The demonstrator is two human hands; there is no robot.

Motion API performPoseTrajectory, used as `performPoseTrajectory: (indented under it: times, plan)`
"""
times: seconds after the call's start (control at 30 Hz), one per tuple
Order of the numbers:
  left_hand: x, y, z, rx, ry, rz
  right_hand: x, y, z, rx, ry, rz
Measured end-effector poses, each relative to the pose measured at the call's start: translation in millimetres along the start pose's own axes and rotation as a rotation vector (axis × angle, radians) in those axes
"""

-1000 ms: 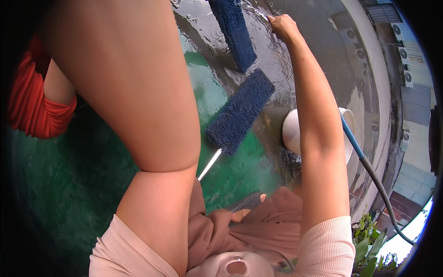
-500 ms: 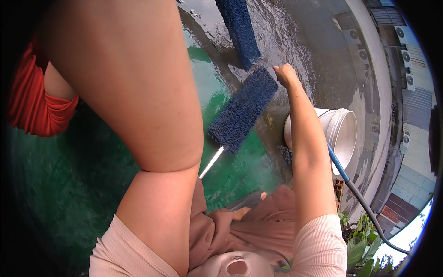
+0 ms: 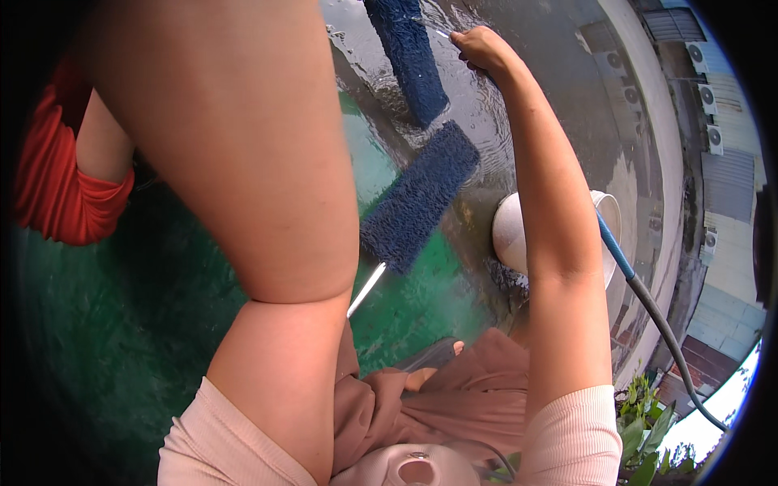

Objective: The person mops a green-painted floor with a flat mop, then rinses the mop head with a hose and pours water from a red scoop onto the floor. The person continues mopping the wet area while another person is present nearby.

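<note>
My right hand is closed at the end of a blue and grey hose, most of whose upper length is hidden behind my arm. A thin bright streak, seemingly water, runs from the fingers toward the far dark blue fluffy roller. A second roller of the same pile lies nearer, slanted, with a silver metal rod coming from its lower end. My left forearm crosses the view and leaves at the top edge, so my left hand is out of sight.
A white bucket lies tipped on its side, partly behind my right arm. Water covers the grey floor; nearer, the floor is green. At the left is another person's red sleeve. Plants grow at lower right.
My right hand has moved farther forward, away from the near roller's end to beside the far roller. The hose has shifted along with the arm. Both rollers have barely moved.
</note>
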State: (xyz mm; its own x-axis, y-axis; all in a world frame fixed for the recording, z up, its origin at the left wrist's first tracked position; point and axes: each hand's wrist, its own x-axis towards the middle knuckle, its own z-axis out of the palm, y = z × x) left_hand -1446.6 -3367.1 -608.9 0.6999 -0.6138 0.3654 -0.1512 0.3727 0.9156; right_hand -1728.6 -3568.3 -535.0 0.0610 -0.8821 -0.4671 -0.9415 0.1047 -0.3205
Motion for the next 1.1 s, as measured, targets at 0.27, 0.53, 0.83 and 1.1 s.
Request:
performPoseTrajectory:
  times: [0.27,0.53,0.83,1.1]
  plan:
    - [6,0,13,-0.035,-0.021,0.003,23,27,-25,0.078,0.291,-0.161]
    - [13,0,22,-0.052,-0.026,0.014,14,28,-27,-0.148,0.512,-0.121]
    - [9,8,34,-0.07,-0.042,0.015,-5,65,-5,-0.104,0.341,0.028]
    - [9,49,54,-0.179,-0.075,0.043,-39,130,24,-0.112,0.293,0.166]
